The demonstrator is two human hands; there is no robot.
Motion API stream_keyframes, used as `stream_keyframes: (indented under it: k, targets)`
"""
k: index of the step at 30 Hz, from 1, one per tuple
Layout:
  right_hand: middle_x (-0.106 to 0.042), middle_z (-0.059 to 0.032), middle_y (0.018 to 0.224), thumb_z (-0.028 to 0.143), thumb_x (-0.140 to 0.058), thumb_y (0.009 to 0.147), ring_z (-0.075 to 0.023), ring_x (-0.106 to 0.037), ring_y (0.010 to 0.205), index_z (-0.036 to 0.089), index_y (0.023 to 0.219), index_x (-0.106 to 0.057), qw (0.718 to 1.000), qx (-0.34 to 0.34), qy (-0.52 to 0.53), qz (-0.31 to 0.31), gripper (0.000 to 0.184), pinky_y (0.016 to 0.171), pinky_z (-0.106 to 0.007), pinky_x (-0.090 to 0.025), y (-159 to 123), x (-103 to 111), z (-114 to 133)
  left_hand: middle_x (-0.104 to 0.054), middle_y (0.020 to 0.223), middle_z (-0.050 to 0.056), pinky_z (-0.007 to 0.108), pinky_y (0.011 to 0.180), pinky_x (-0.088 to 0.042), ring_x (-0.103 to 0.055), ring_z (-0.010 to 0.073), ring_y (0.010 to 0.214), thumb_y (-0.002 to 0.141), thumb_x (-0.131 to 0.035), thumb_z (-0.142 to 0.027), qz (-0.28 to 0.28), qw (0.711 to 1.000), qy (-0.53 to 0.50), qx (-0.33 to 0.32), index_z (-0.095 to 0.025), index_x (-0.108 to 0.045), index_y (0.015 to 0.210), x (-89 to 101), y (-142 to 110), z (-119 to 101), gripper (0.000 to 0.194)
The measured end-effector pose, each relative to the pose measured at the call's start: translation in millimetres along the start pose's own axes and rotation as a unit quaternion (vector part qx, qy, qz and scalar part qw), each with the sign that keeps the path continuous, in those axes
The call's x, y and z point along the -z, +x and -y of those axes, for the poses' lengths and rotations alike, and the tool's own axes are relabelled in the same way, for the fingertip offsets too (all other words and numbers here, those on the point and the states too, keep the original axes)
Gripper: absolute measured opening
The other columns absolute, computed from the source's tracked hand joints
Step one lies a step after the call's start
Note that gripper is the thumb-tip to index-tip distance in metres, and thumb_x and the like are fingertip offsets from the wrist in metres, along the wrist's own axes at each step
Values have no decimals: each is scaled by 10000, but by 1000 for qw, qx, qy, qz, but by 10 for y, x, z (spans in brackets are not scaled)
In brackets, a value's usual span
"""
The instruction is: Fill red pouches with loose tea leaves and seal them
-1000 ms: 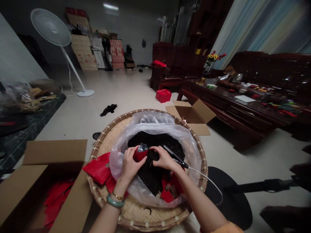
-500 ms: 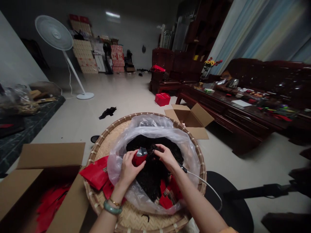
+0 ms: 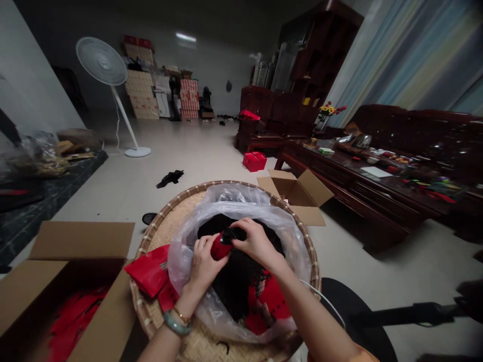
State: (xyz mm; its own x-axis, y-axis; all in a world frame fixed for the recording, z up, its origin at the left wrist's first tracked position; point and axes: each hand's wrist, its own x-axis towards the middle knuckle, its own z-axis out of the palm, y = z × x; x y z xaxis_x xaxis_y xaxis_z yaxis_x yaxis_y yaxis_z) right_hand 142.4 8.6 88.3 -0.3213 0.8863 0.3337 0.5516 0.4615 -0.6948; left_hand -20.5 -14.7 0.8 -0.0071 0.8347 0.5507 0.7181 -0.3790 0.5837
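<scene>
My left hand (image 3: 207, 259) is wrapped round a small red pouch (image 3: 219, 247), its mouth tilted up to the right. At that mouth, my right hand (image 3: 253, 242) pinches a dark clump (image 3: 228, 235) of dried, leafy-looking stuff whose kind I cannot make out. Both hands are above a clear plastic bag (image 3: 181, 256) spread wide and holding a dark mass (image 3: 236, 281) of similar stuff. Red packets (image 3: 269, 301) lie inside the bag near my right forearm. More red packets (image 3: 149, 271) rest left of the bag, on a round woven bamboo tray (image 3: 171, 213).
A cardboard box (image 3: 85, 241) with red packets inside stands at left. Another open box (image 3: 311, 188) sits beyond the tray, near a dark wooden table (image 3: 339, 171). A black round stand base (image 3: 350, 322) is at right. A white fan (image 3: 138, 152) stands farther back.
My right hand has moved left with the dark clump, from over the bag to the pouch's mouth. My left hand keeps its hold. The view has shifted slightly.
</scene>
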Motion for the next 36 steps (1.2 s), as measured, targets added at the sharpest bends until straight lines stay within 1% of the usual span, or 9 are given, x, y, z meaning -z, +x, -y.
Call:
stream_keyframes:
  k: [6, 11, 13, 18, 24, 28, 30, 33, 36]
  targets:
    - [-583, -45, 937, 75, -658, 654, -167, -574, 839, 197, 978, -638, 995, 18, -65, 75, 347, 772, -303, -467, 14, 6, 72, -561, 956, 76, 380, 772, -455, -516, 242, 882, 681, -667, -277, 5, 1000, 12, -3, -181, -555, 1116, -34, -30, 3, 459]
    - [-571, -54, 1020, 85, -601, 697, -150, -595, 863, 213, 1086, -591, 994, 11, 67, 92, 410, 706, -262, -515, 21, -38, 100, -565, 969, 85, 387, 775, -459, -521, 246, 896, 670, -676, -273, 3, 1000, 5, -5, -171, -537, 1136, -66, -51, 37, 496]
    - [-590, -54, 1027, 97, -549, 739, -150, -604, 894, 210, 1075, -593, 988, 14, 130, 80, 357, 740, -268, -522, 17, -50, 92, -572, 981, 88, 391, 780, -461, -526, 247, 901, 668, -685, -286, -1, 1000, 0, -6, -164, -529, 1132, -68, -53, 47, 505]
    - [-618, -63, 1010, 197, -467, 831, -164, -611, 886, 205, 1040, -592, 981, -30, 187, -38, 244, 694, -277, -532, -73, -14, -13, -588, 996, 89, 406, 824, -458, -544, 248, 941, 687, -682, -326, -40, 999, -22, 0, -164, -525, 1081, -21, -43, 22, 454]
    - [-579, -45, 951, 224, -638, 736, -124, -584, 733, 235, 1096, -590, 993, -2, 112, 36, 363, 532, -200, -478, -326, -149, -40, -585, 1023, 107, 419, 855, -461, -558, 249, 969, 701, -677, -339, -55, 997, -45, -9, -157, -492, 1082, -52, -108, 28, 461]
    - [-615, -51, 964, 169, -590, 781, -150, -585, 831, 229, 1017, -634, 995, 43, 87, 29, 247, 684, -261, -492, -348, -227, -15, -590, 1098, 116, 416, 858, -472, -570, 250, 1011, 732, -649, -337, -12, 998, -59, 23, -175, -449, 1154, -114, -173, 88, 494]
    - [-630, -55, 995, 137, -570, 790, -170, -576, 910, 228, 1036, -625, 996, 53, 73, 25, 269, 763, -297, -479, -327, -224, -17, -595, 1119, 117, 425, 843, -479, -581, 259, 1008, 729, -651, -339, 2, 998, -48, 47, -190, -445, 1171, -117, -185, 92, 510]
    - [-638, -57, 949, 134, -554, 800, -161, -589, 830, 213, 1075, -607, 997, 39, 66, 18, 290, 710, -287, -480, -314, -211, -23, -608, 1112, 113, 416, 837, -486, -600, 255, 995, 727, -652, -342, -3, 996, -58, 61, -202, -455, 1161, -93, -180, 51, 496]
    - [-642, -49, 867, 169, -532, 828, -148, -597, 769, 204, 966, -643, 995, 48, 83, -22, 181, 663, -261, -477, -334, -208, -15, -611, 1108, 99, 383, 852, -491, -603, 228, 1005, 736, -646, -325, -16, 993, -104, 57, -207, -448, 1154, -76, -164, -5, 477]
